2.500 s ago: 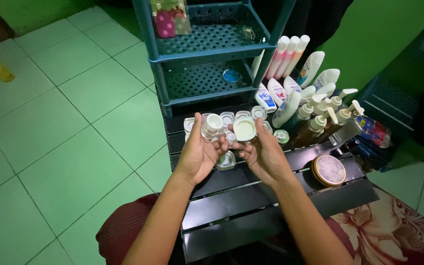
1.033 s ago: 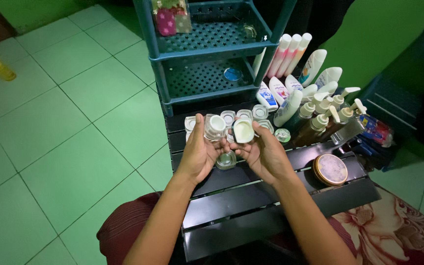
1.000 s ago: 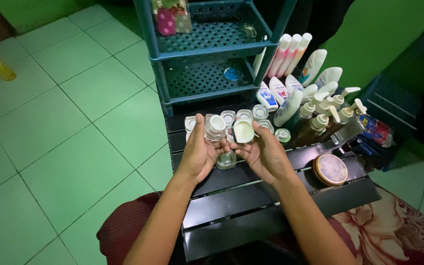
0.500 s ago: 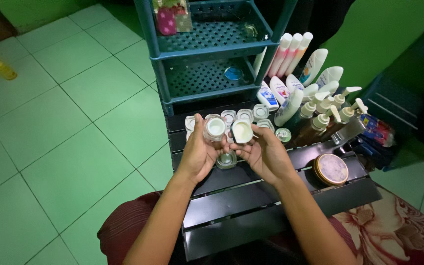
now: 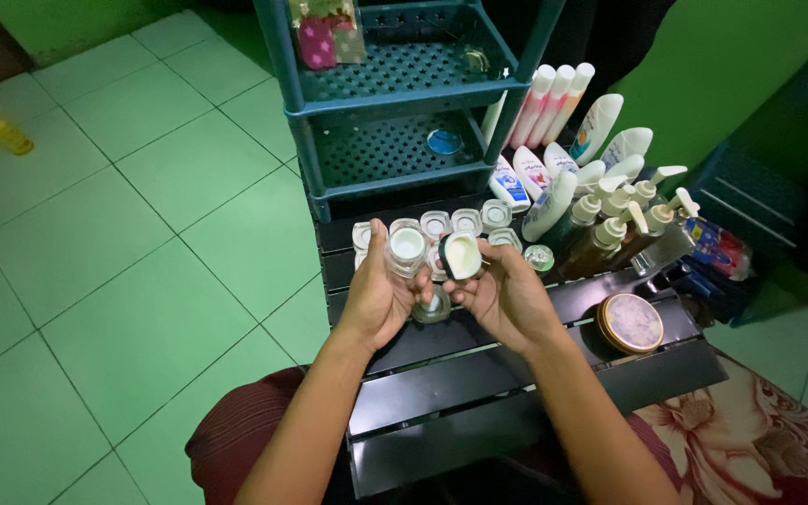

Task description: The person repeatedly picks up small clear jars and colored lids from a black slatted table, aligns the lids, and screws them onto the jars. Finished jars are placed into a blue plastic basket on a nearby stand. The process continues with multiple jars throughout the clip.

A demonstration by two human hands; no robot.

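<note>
My left hand (image 5: 378,297) holds a small clear jar (image 5: 406,249) with white cream inside, its mouth facing up. My right hand (image 5: 505,295) holds a dark round lid (image 5: 461,255) with a pale inner face, tilted toward me beside the jar. Both hands hover above a black slatted shelf (image 5: 479,374). Another small clear jar (image 5: 432,307) sits on the shelf just beneath the hands. A row of several similar small jars (image 5: 465,221) stands along the shelf's far edge.
White and brown pump bottles (image 5: 610,224) and white tubes (image 5: 544,98) crowd the far right of the shelf. A round tin (image 5: 630,323) lies at the right. A blue plastic rack (image 5: 395,103) stands behind. A yellow bottle (image 5: 7,133) lies on the green tiled floor.
The jar and the lid have shifted slightly apart and tilted a little in my hands. The hands stay in the same place above the shelf.
</note>
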